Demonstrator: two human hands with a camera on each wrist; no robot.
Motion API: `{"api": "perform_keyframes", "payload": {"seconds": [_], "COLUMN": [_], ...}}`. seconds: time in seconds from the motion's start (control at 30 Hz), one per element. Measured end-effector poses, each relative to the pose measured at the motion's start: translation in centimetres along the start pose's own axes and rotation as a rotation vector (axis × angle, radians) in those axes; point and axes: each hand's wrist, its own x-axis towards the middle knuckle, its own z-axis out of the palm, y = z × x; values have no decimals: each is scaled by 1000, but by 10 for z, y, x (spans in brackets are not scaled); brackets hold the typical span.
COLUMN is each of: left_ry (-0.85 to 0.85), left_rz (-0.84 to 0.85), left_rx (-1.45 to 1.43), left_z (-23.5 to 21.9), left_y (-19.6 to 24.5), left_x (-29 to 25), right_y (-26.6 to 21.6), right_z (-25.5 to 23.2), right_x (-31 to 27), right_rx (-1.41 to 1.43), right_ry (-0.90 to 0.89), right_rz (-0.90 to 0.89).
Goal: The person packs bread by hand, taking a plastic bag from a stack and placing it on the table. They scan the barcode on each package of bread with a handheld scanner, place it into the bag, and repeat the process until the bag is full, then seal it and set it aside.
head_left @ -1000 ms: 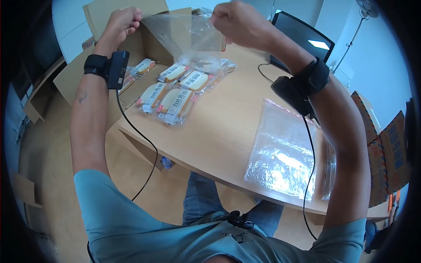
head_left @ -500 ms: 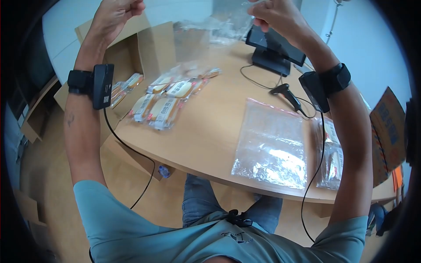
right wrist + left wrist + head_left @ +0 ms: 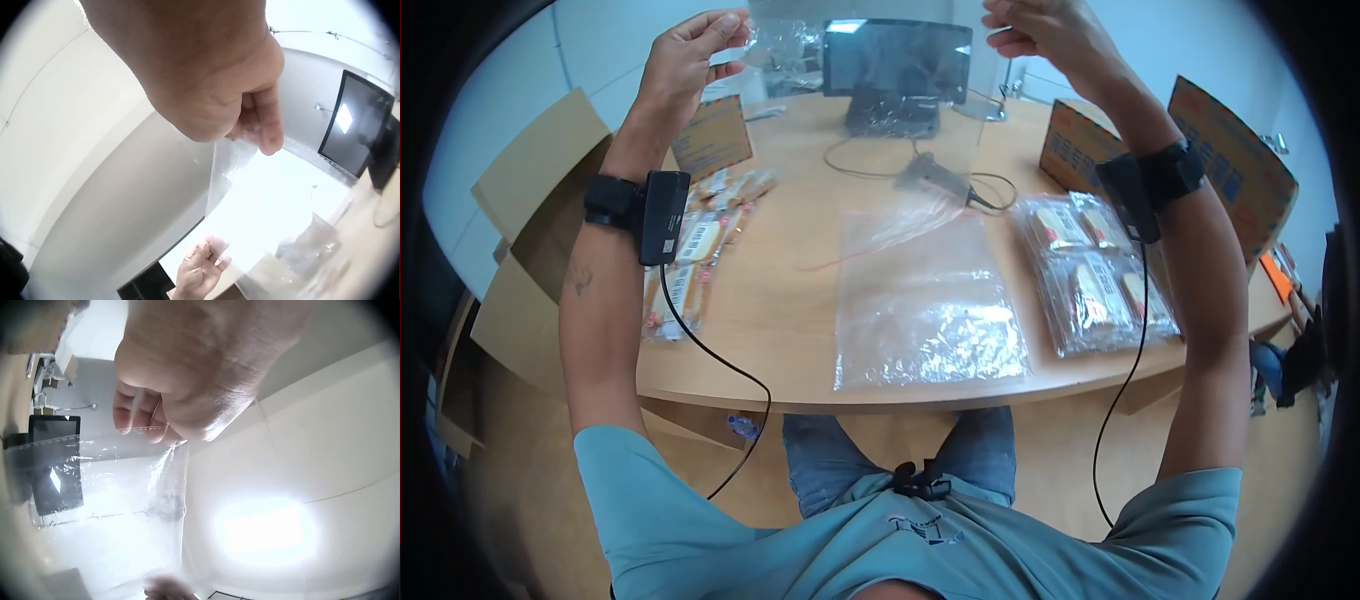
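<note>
A clear plastic bag point(image 3: 795, 60) hangs raised and spread between both hands, see-through against the monitor behind it. At its upper left corner my left hand point(image 3: 685, 65) pinches the film; in the left wrist view the fingers curl at the bag's edge point(image 3: 94, 478). The right hand point(image 3: 1055, 40) grips the opposite upper corner, and the right wrist view shows its fingers bent over the film. Below, another clear bag point(image 3: 930, 335) lies flat near the table's front edge. A pinkish strip point(image 3: 880, 240) slants above that flat bag.
Wrapped sliced bread packs point(image 3: 700, 240) lie left, beside an open cardboard box point(image 3: 530, 220). Bagged bread packs point(image 3: 1090, 290) lie right, before another cardboard box point(image 3: 1235, 165). A monitor point(image 3: 897, 60) and a corded handheld scanner point(image 3: 935, 178) sit behind the held bag. Cables hang from both wrist cameras.
The held bag has gone from bunched over the bread packs to spread wide before the monitor. Both hands have moved rightward across the table, still holding it, and the head view has turned right.
</note>
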Motion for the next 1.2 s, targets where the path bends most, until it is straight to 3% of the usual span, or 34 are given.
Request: {"api": "perform_keyframes", "payload": {"seconds": [0.07, 0.1, 0.13, 0.2, 0.27, 0.33, 0.4, 0.53, 0.7, 1.03, 1.2], "left_ry": [-74, -82, -63, -32, -27, -99, -156, -233, -276, -428, -483], "left_rz": [95, 84, 175, 265, 275, 387, 365, 265, 76, 82, 77], "left_rx": [-91, -97, -119, -116, 57, 326, 436, 451, 413, 517, 723], "left_z": [16, 23, 36, 47, 52, 49, 50, 67, 89, 107, 119], "left_y": [0, -1, 7, 12, 12, 8, -11, -42, -60, -44, -47], "left_x": [-5, -12, -32, -75, -129, -179, -227, -282, -307, -320, -335], "right_y": [10, 21, 27, 19, 31, 23, 24, 48, 67, 63, 66], "right_z": [-17, -22, -26, -28, -17, 4, 25, 53, 67, 74, 80], "right_x": [-27, -44, -62, -114, -169, -223, -268, -304, -327, -339, -348], "right_rx": [-34, -104, -173, -594, -347, -434, -282, -390, -514, -598, -695], "right_ry": [5, 43, 77, 28, -9, -49, -71, -109, -105, -170, -211], "right_rz": [-29, -183, -341, -534, -364, -290, -74, -79, 27, 223, 185]}}
